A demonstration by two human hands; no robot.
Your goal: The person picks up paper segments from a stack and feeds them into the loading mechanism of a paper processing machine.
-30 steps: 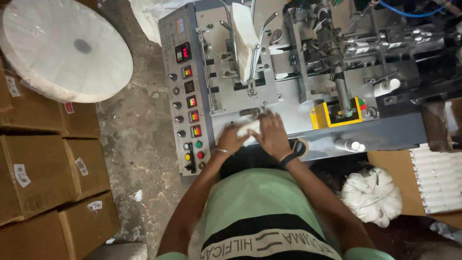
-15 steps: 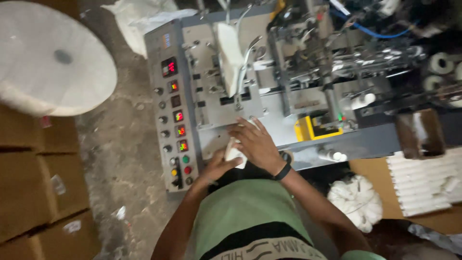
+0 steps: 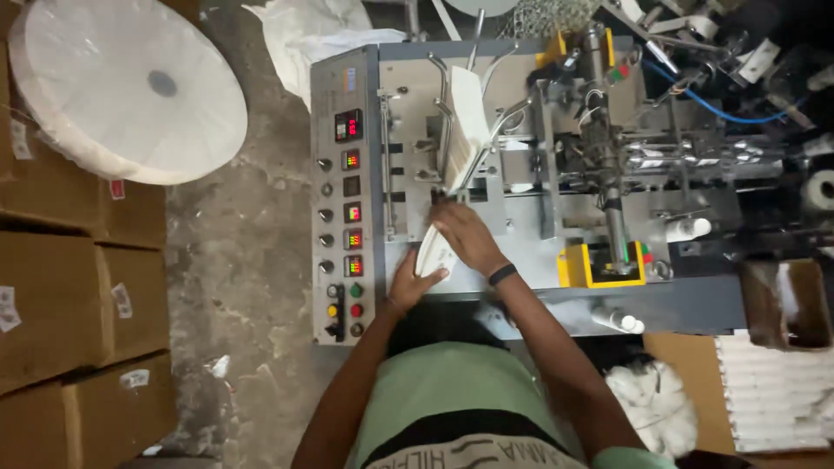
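I see both hands at the front of the grey machine point(image 3: 521, 287). The left hand point(image 3: 410, 285) is closed on the lower end of a small white stack point(image 3: 430, 252), thumb across it. The right hand point(image 3: 465, 236) lies over the top of the same stack, fingers curled down around it, a dark band point(image 3: 502, 275) on that wrist. So the stack is clasped between both hands, standing tilted on the machine's flat deck, just right of the control panel point(image 3: 346, 217) with its red readouts and coloured buttons.

Just above the hands, a feed chute point(image 3: 465, 122) made of bent rods holds a longer leaning row of the same white sheets; its lower end is just beside my right fingertips.

Containers: at the right edge an open brown box point(image 3: 786, 304) sits near the machine, and I cannot tell what is inside. Below it a flat carton point(image 3: 773, 391) holds rows of white packs laid side by side. Next to that lies a white bundle point(image 3: 651, 404). On the left are closed cardboard boxes point(image 3: 78, 287), stacked, and above them a big white roll point(image 3: 130, 87) lying flat.
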